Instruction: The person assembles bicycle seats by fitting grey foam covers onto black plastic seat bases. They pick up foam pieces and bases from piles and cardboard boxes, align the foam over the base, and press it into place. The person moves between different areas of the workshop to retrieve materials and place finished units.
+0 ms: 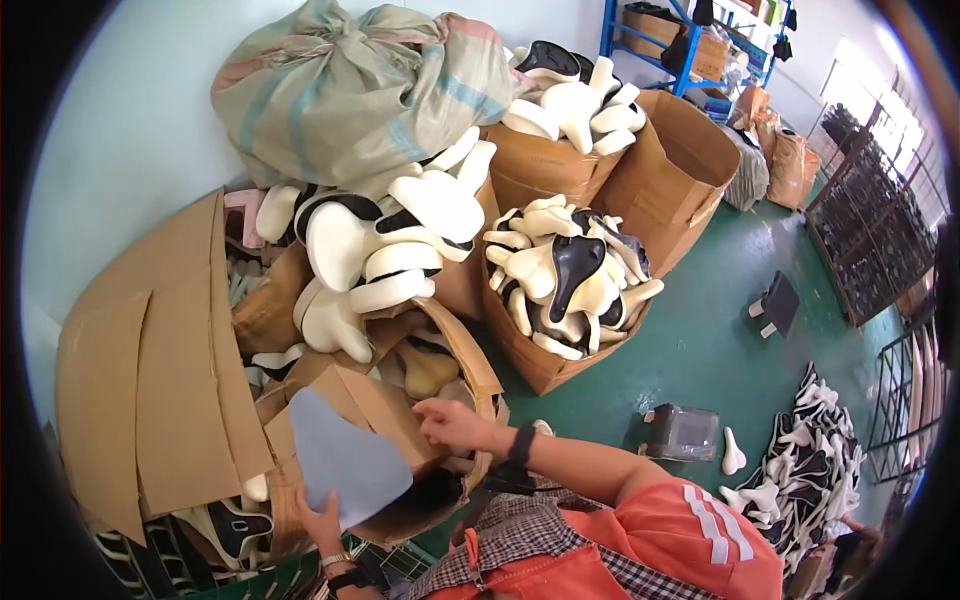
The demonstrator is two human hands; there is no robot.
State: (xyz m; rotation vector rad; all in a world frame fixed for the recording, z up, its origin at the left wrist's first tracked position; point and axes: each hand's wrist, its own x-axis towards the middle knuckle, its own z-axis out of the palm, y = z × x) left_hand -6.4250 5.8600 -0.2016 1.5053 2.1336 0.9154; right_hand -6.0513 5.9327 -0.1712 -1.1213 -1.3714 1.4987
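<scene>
My left hand (pixel 322 522) grips the lower edge of a flat, blue-grey saddle-shaped piece (pixel 345 455). Its narrower end points up and away, in front of a small brown cardboard box (pixel 350 395). That box sits inside a large open carton (pixel 470 350), where a tan bicycle saddle (pixel 428 370) also lies. Over the right side of the small box is my right hand (pixel 455 425), its fingers curled. Whatever those fingers may hold is too small or hidden to make out.
White and black bicycle saddles (pixel 340 240) heap up behind the carton, beneath a tied woven sack (pixel 350 90). Another box of saddles (pixel 560 365) stands to the right. Beyond my right arm, a grey plastic crate (pixel 683 433) and a saddle pile (pixel 800 470) rest on the green floor.
</scene>
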